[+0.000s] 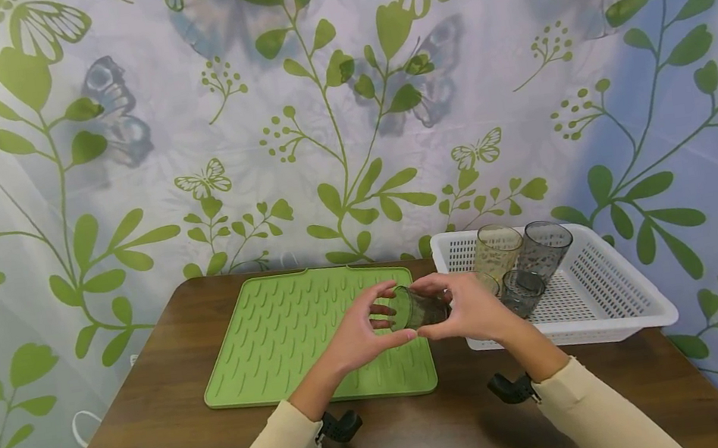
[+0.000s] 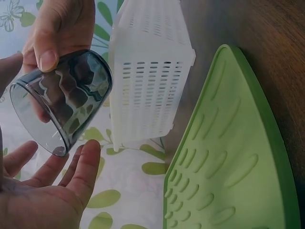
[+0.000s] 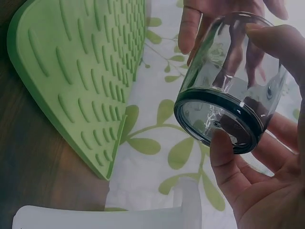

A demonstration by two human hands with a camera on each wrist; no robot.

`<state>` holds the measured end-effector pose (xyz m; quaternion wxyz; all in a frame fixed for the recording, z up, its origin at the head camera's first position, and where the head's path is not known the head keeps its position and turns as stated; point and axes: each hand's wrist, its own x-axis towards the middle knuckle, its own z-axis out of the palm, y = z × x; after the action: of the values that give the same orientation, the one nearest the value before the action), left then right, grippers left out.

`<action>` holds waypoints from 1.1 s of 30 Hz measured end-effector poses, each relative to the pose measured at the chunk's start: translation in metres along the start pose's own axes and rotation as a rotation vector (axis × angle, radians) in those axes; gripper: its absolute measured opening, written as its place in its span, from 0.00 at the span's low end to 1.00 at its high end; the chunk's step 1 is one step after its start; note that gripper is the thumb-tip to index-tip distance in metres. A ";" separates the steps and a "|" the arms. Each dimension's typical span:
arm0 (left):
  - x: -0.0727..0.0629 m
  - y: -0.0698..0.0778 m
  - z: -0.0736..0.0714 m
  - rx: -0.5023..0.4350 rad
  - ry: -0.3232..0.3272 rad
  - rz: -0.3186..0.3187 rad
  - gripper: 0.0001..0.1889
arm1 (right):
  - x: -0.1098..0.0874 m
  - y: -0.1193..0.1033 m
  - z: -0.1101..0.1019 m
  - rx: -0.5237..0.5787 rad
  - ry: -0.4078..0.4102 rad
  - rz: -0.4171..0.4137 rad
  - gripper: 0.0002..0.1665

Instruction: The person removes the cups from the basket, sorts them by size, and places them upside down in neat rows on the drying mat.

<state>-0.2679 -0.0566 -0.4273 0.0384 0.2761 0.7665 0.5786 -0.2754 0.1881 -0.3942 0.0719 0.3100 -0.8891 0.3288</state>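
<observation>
A smoky grey drinking glass (image 1: 427,308) is held tilted on its side above the right edge of the green drying mat (image 1: 259,345). My right hand (image 1: 470,305) grips it by the wall and base, thumb along the side, as the right wrist view shows the glass (image 3: 224,90) up close. Its mouth points toward my left hand (image 1: 360,331). That hand's fingers are spread and loosely bent around the rim side. In the left wrist view, fingers (image 2: 83,176) lie close to the rim of the glass (image 2: 66,100); whether they touch it I cannot tell.
At the right stands a white perforated basket (image 1: 622,329). It holds several glasses, among them a tall yellowish glass (image 1: 496,249) and a tall grey glass (image 1: 545,251). A brown wooden table (image 1: 423,437) lies beneath, with a leaf-patterned curtain (image 1: 342,104) behind it.
</observation>
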 end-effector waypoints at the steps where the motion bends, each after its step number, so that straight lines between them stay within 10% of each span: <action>1: 0.000 0.001 0.000 -0.003 -0.001 0.000 0.42 | 0.000 0.000 0.000 -0.002 -0.005 -0.005 0.38; 19: -0.002 0.001 -0.002 -0.063 0.027 0.039 0.37 | 0.000 -0.005 -0.001 0.023 -0.004 -0.049 0.42; 33: -0.012 -0.002 -0.010 -0.155 0.083 0.117 0.36 | -0.010 -0.003 0.007 0.368 0.061 0.047 0.39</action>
<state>-0.2621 -0.0707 -0.4290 -0.0061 0.2926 0.7028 0.6484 -0.2653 0.1865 -0.4014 0.0333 0.2869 -0.8185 0.4967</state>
